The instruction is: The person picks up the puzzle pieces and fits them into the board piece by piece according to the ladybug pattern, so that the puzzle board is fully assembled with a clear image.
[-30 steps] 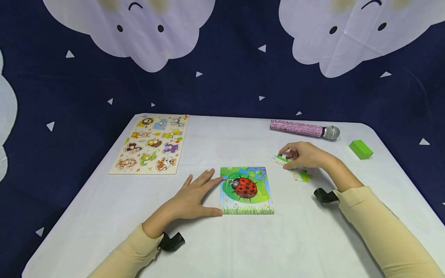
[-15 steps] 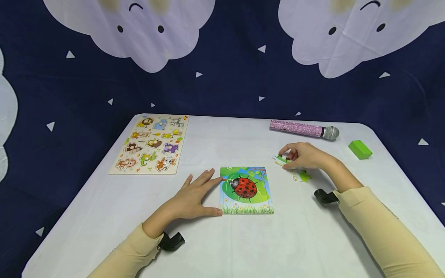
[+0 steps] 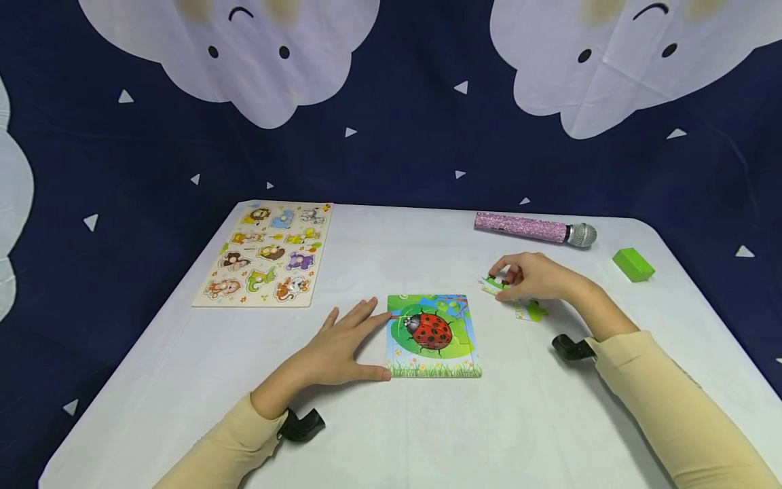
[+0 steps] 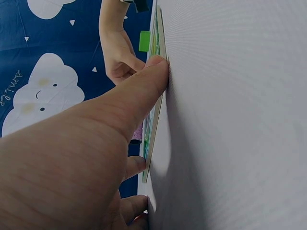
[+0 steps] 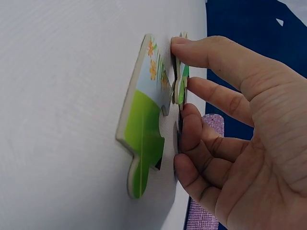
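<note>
A square ladybug puzzle (image 3: 430, 333) lies flat at the middle of the table. My left hand (image 3: 339, 346) rests at its left side, fingers spread; the thumb and index fingertip touch its edge, and the left wrist view shows the thumb against the puzzle's side (image 4: 156, 110). To the upper right, my right hand (image 3: 537, 275) pinches a green and white jigsaw piece (image 3: 491, 284) between thumb and index finger, partly hidden by the fingers. Beside that hand a second jigsaw piece (image 5: 144, 120), green with orange flowers, lies on the table.
An animal peg puzzle board (image 3: 265, 255) lies at the back left. At the back right are a pink glittery microphone (image 3: 525, 227) and a green block (image 3: 634, 264). The white-covered table (image 3: 379, 435) ends at a dark blue cloth backdrop (image 3: 403, 163).
</note>
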Action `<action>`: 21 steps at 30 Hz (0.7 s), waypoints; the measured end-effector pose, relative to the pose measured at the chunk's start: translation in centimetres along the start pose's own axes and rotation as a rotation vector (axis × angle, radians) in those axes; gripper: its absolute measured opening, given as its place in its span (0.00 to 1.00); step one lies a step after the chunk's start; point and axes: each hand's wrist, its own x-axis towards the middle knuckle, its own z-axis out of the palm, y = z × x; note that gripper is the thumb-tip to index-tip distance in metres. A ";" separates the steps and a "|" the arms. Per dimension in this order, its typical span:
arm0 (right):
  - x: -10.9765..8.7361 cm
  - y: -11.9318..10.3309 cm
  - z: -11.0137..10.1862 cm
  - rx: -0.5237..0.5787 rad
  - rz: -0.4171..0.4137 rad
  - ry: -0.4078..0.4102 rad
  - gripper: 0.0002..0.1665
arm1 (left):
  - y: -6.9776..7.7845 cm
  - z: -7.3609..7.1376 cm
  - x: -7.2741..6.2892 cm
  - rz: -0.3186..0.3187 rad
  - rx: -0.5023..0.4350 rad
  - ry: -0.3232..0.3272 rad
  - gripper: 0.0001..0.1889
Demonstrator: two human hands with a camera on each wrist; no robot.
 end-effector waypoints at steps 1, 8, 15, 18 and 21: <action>0.0 0.0 0.0 0.001 -0.002 -0.001 0.28 | 0.0 0.0 0.0 0.000 0.001 0.000 0.53; 0.0 0.0 0.2 0.004 0.000 -0.009 0.27 | 0.1 -0.1 0.0 0.002 0.002 0.002 0.53; 0.0 -0.2 0.4 0.008 -0.015 -0.011 0.27 | 0.0 0.0 0.0 -0.001 0.007 0.001 0.53; 0.0 -0.3 0.4 0.013 -0.015 -0.010 0.27 | -0.1 0.1 0.0 -0.003 0.007 0.000 0.53; 0.0 -0.5 0.4 0.017 -0.019 -0.010 0.27 | -0.1 0.1 0.1 -0.004 0.008 0.000 0.53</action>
